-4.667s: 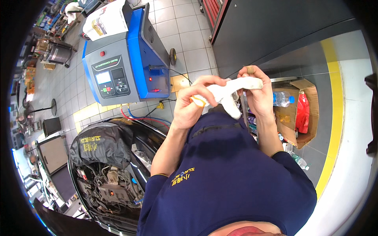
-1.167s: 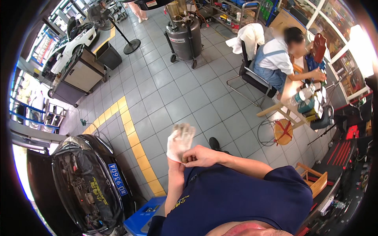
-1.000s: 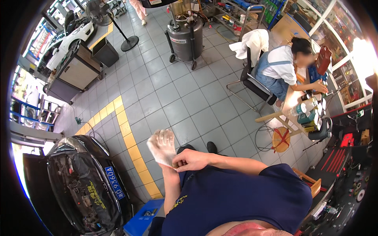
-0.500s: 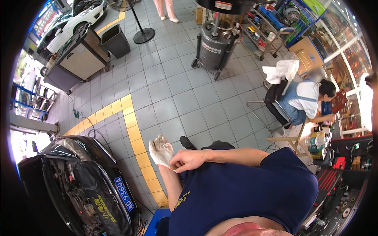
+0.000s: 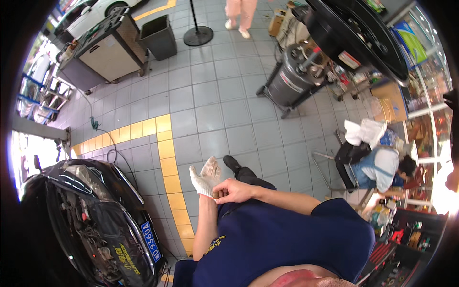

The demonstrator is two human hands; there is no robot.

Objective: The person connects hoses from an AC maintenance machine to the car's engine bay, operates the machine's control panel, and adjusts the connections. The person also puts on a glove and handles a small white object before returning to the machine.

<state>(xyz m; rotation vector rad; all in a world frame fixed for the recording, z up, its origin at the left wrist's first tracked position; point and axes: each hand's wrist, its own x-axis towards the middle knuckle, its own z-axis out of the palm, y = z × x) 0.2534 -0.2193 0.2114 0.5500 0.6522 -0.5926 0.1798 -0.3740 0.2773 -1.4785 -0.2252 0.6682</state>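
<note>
A white knit work glove [image 5: 208,183] with an orange-edged cuff covers my left hand [image 5: 206,176], which is raised with its fingers spread and nothing in it. Across my body reaches my bare right hand [image 5: 233,191]. Its thumb and curled fingers pinch the glove's cuff at my left wrist. Both hands are in front of my dark blue shirt, above the tiled floor.
At the left a black car [image 5: 103,220] stands with its engine bay exposed. Beyond are a tool cabinet [image 5: 107,52], a grey bin [image 5: 160,40] and an oil drainer [image 5: 289,79]. A person [image 5: 380,165] sits at the right; another's pink trousers [image 5: 241,14] show far off.
My view has shifted as I move over the floor, and my foot has stepped forward. The gloved fingers have spread wider. My right hand stays at the cuff.
</note>
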